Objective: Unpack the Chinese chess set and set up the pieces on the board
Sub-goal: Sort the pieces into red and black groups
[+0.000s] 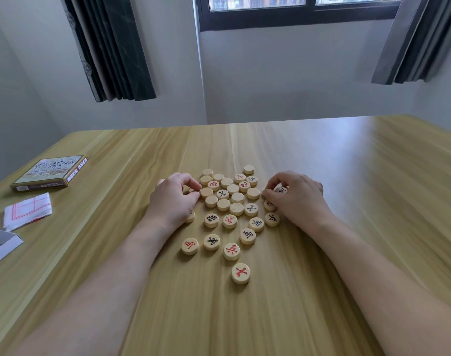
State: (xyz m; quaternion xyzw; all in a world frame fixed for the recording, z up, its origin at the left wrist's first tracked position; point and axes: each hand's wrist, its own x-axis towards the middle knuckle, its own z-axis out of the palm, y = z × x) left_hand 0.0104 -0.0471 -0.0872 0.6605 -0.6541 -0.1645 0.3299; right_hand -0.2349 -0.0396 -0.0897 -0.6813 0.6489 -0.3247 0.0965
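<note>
Red-marked piece (240, 273) sits loose nearest me, rest of the pieces (229, 199) clustered between both hands, left hand (173, 199) and right hand (295, 197) each pinching one; folded board (26, 210) well left of them, so sorting here risks discs rolling off the surface (347, 201).

Pale wooden table (322, 163); white walls (283, 73); dark-curtained (111, 47) window (296, 11)
</note>
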